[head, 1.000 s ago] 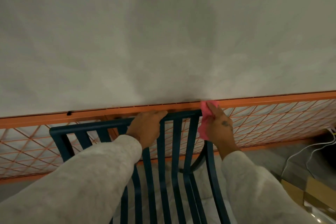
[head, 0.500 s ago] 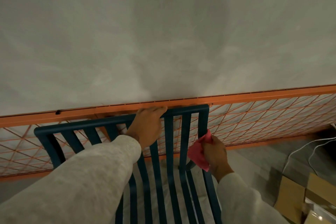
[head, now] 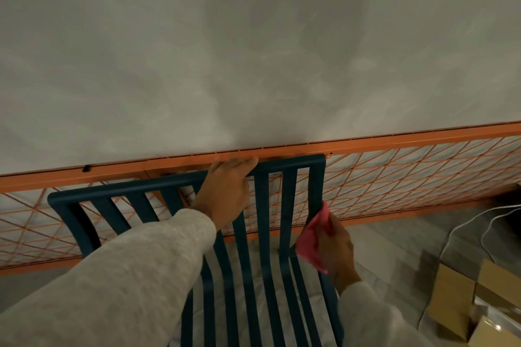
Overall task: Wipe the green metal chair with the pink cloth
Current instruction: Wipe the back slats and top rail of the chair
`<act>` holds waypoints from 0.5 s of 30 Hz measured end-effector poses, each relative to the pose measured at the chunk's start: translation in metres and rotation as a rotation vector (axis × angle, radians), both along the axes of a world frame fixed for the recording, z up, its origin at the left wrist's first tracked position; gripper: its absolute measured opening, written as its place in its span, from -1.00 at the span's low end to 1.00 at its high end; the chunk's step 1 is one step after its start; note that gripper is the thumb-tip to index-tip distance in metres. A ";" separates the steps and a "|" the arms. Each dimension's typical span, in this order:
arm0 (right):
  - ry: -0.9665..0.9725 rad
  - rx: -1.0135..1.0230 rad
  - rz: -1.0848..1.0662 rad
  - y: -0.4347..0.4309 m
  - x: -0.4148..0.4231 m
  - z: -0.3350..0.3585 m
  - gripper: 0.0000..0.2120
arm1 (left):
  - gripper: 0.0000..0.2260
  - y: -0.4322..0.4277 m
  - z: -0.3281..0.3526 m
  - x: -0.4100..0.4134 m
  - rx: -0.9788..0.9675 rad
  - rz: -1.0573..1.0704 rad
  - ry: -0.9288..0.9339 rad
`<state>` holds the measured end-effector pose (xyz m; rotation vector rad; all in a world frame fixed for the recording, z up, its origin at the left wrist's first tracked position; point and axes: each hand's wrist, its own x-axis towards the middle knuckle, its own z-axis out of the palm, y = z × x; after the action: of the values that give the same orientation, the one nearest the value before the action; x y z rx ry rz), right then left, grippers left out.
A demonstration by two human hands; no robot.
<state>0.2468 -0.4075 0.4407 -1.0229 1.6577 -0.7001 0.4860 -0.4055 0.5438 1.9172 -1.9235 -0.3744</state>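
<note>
Your left grip (head: 225, 194) curls its fingers over the top rail of the green metal chair (head: 127, 187), which stands just in front of the orange mesh fence (head: 408, 177), most likely to stop the backrest rocking while you rub. Your right grip (head: 337, 251) pinches the bunched pink cloth (head: 311, 239) against the backrest's right upright, low down near the seat, so the fabric hugs the bar. A second ago that cloth sat at the top right corner; it has since run down the upright, while the left grip has kept its place.
</note>
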 end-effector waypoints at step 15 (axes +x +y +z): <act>-0.114 -0.485 0.337 -0.024 0.026 0.156 -0.58 | -0.71 0.045 0.021 0.010 0.005 0.031 0.307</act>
<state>0.2732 -0.4320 0.5965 -1.5315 1.1968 -0.9336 0.4964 -0.3609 0.5652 1.7712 -1.6926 -0.6247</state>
